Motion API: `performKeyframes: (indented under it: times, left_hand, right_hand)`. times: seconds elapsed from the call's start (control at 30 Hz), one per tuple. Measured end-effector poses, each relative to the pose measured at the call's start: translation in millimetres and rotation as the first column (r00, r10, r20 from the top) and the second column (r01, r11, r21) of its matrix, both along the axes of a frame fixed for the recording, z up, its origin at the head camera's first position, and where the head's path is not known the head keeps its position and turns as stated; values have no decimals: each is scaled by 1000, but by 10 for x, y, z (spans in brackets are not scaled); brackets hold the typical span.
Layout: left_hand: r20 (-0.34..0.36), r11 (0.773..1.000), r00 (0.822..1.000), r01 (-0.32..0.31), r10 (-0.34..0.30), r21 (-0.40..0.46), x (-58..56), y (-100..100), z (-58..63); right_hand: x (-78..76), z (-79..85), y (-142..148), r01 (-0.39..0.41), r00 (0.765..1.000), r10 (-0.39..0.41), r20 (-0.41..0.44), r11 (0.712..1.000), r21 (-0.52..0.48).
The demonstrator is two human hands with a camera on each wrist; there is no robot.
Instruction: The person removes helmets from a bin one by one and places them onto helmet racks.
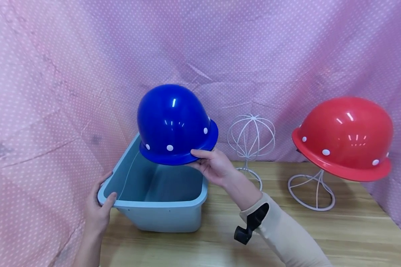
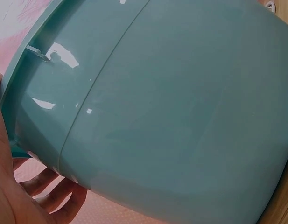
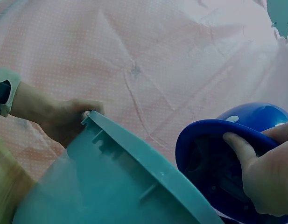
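Observation:
A shiny blue hard hat (image 1: 172, 118) with white round studs hangs over the opening of a light blue plastic bin (image 1: 160, 217). My right hand (image 1: 215, 167) pinches its brim, and in the right wrist view the thumb reaches under the brim toward the dark inside of the hat (image 3: 211, 172). My left hand (image 1: 98, 207) grips the bin's near left corner, thumb on the rim and fingers round the outside; the left wrist view shows those curled fingers (image 2: 59, 196) against the bin wall (image 2: 172, 116).
A bare white wire stand (image 1: 252, 137) is behind my right hand. Farther right, a red hard hat (image 1: 349, 137) sits tilted on another white wire stand (image 1: 317, 196). Pink dotted cloth (image 1: 270, 48) hangs around the wooden table (image 1: 227, 244).

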State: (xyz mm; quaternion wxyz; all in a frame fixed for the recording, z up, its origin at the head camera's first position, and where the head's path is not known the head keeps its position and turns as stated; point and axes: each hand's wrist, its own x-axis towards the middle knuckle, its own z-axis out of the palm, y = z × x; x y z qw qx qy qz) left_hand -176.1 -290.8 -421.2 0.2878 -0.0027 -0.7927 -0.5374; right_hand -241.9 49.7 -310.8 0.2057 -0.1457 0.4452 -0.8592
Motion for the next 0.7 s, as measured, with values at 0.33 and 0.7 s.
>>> performKeyframes:
  times: [0.33, 0.7]
  left_hand:
    - [-1, 1000, 1000, 10, -10, 6, -23, 3, -18]
    - [-80, 999, 996, 31, -28, 38, -50, 4, -54]
  right_hand:
    - [-9, 61, 152, 88, 984, -81, -157, 995, 38]
    - [-46, 262, 427, 179, 952, -192, -236, 981, -75]
